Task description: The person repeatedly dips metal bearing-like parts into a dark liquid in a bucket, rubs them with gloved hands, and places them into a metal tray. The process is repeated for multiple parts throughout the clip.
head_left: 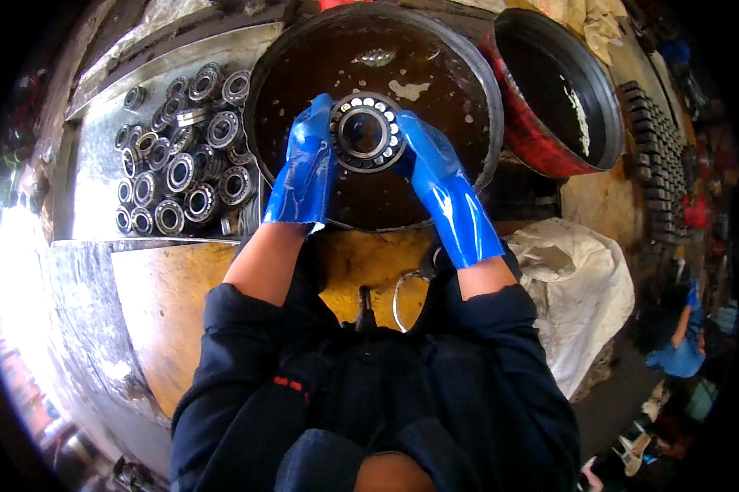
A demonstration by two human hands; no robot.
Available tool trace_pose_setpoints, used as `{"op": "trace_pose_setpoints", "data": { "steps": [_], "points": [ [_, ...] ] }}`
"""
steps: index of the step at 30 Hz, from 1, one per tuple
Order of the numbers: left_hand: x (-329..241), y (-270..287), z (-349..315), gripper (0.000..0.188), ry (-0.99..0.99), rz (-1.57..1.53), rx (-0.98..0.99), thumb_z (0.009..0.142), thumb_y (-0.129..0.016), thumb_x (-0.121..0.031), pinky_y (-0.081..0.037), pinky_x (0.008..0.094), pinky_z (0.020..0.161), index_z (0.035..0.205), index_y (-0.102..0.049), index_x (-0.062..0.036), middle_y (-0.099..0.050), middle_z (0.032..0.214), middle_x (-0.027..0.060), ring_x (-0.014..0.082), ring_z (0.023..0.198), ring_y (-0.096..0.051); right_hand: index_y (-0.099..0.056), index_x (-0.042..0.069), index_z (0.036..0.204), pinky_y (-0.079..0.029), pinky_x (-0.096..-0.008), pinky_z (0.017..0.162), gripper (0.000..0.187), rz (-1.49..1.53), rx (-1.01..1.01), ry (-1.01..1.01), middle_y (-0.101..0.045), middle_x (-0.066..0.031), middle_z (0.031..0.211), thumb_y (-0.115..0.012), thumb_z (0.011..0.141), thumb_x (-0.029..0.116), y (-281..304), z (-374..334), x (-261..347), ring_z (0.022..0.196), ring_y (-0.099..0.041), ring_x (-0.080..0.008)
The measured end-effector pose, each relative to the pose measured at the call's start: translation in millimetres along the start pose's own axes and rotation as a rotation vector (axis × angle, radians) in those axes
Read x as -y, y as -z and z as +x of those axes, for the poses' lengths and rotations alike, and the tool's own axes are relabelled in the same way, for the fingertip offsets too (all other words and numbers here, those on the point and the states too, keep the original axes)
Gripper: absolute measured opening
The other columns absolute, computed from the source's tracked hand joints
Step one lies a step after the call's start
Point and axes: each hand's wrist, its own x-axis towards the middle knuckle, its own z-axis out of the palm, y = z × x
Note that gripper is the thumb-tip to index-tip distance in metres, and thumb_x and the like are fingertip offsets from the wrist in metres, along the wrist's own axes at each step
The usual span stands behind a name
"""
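Observation:
Between my two hands is a large ball bearing, its round face turned up and a ring of shiny balls or rollers showing around the open bore. My left hand, in a blue rubber glove, grips its left rim. The right rim is held by my right hand, gloved the same way; some of its fingers are hidden beneath the bearing. Both hands are over a wide round tub of dark brown liquid. Pale foam patches float on the liquid, and a bearing-like object shows near its far side.
Left of the tub, a metal tray carries a heap of bearings. A red drum with dark insides leans at the right. Stacked dark metal parts stand farther right. A white sack lies by my right arm. Another person is at far right.

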Motion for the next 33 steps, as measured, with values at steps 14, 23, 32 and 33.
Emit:
{"op": "trace_pose_setpoints", "data": {
  "steps": [14,23,32,33],
  "points": [
    [23,-5,0,0.038,-0.091,0.143,-0.036,0.105,-0.058,-0.035,-0.055,0.0332,0.08,0.103,-0.076,-0.0021,-0.076,0.094,0.0085,0.0165,0.082,-0.069,-0.063,0.0,0.134,-0.048,-0.032,0.103,0.049,0.182,0.007,-0.046,-0.07,-0.0087,0.122,-0.062,0.105,0.039,-33,-54,65,0.109,-0.063,-0.0174],
    [50,18,15,0.033,-0.36,0.248,0.432,0.104,-0.054,-0.019,-0.053,0.041,0.104,0.133,-0.063,-0.0047,-0.072,0.122,0.0132,0.0238,0.114,-0.068,-0.071,0.008,0.124,-0.061,-0.0383,0.086,0.045,0.508,-0.244,-0.351,-0.075,-0.011,0.114,-0.056,0.104,0.046,-13,36,-20,0.099,-0.073,-0.0257],
    [28,3,-5,0.038,-0.023,-0.21,0.59,0.091,-0.073,-0.006,-0.057,0.0362,0.096,0.127,-0.067,-0.0002,-0.071,0.124,0.011,0.0207,0.112,-0.07,-0.061,0.009,0.131,-0.064,-0.0397,0.078,0.046,0.647,-0.026,-0.349,-0.075,-0.0094,0.111,-0.043,0.107,0.045,-1,46,-54,0.093,-0.074,-0.0241],
    [28,4,-4,0.034,0.142,-0.338,0.545,0.094,-0.069,-0.009,-0.057,0.0361,0.095,0.127,-0.067,0.0002,-0.071,0.125,0.0108,0.0205,0.112,-0.069,-0.061,0.009,0.131,-0.064,-0.0399,0.079,0.045,0.583,-0.026,-0.316,-0.074,-0.0092,0.111,-0.044,0.107,0.044,-3,46,-54,0.093,-0.074,-0.024]
  ]
}}
